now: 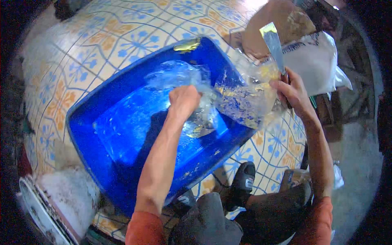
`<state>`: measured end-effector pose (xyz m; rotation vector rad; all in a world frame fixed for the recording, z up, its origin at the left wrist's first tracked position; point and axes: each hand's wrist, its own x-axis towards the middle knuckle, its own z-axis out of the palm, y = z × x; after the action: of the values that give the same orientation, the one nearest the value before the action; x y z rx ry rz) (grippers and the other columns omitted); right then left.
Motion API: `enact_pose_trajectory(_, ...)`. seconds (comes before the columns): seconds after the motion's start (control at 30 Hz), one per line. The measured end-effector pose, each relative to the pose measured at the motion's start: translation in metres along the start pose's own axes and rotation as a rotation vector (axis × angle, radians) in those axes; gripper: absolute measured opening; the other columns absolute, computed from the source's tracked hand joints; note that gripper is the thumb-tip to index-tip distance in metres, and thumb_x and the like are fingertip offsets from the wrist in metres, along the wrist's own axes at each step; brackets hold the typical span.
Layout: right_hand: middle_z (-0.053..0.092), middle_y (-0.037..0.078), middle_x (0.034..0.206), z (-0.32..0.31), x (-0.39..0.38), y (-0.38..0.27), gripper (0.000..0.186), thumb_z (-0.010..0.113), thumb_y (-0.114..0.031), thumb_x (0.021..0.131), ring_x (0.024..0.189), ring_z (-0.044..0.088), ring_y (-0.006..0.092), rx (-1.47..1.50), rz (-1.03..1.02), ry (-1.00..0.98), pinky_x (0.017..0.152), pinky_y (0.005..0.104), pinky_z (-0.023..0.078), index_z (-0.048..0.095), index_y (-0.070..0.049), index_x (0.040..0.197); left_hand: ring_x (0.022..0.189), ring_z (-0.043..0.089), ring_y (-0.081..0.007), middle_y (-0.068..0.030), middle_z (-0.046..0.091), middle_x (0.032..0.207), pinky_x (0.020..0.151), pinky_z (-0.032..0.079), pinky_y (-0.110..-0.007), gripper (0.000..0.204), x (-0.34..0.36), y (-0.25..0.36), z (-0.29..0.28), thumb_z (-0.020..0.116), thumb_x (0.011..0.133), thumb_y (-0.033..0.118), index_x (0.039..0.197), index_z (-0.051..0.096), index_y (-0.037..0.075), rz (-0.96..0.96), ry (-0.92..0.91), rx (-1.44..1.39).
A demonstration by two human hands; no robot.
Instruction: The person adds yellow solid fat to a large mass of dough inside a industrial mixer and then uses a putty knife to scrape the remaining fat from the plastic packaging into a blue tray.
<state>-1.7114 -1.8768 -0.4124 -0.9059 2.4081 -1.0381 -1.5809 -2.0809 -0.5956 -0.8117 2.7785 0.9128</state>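
Observation:
My left hand (184,99) is closed on a bunched part of a clear plastic bag (241,98), above the middle of a large blue plastic tub (96,157). The bag is smeared inside with a yellow paste and stretches across the tub's right rim toward my right hand (295,90). That hand is wrapped round the dark handle of a scraper (272,43), its flat metal blade pointing up and away with yellow paste on the tip. My right fingers also touch the bag's edge. A yellow lump (187,45) sticks to the tub's far rim.
A white sack (314,63) and a round brown object (277,28) lie at the far right. A dirty white bucket (61,200) stands at the lower left. Patterned tiles (139,30) surround the tub. My sandalled foot (243,175) is close to its near side.

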Motion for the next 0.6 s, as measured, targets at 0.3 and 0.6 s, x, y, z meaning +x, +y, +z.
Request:
enact_pose_trajectory(0.3, 0.047, -0.004, 0.057, 0.060, 0.025, -0.071, 0.027, 0.067, -0.018, 0.075, 0.046, 0.042, 0.0043, -0.139, -0.058, -0.450, 0.040, 0.0198, 0.030, 0.054, -0.006, 0.096, 0.131, 0.032, -0.0294, -0.0182, 0.032, 0.142, 0.107, 0.026, -0.037, 0.102, -0.052, -0.045, -0.042, 0.079, 0.067, 0.045, 0.141, 0.023, 0.002, 0.233, 0.336, -1.183)
enact_pose_trajectory(0.6, 0.055, 0.007, 0.067, 0.184, 0.104, -0.115, 0.034, 0.069, -0.024, 0.071, 0.061, 0.053, 0.0194, -0.368, -0.658, -0.644, 0.056, 0.0331, 0.041, 0.056, 0.000, 0.091, 0.061, 0.054, -0.0084, -0.0013, 0.059, 0.069, 0.055, 0.044, -0.026, 0.022, -0.140, -0.117, -0.029, 0.067, 0.082, 0.025, 0.082, 0.063, 0.003, -0.049, 0.249, -1.071)
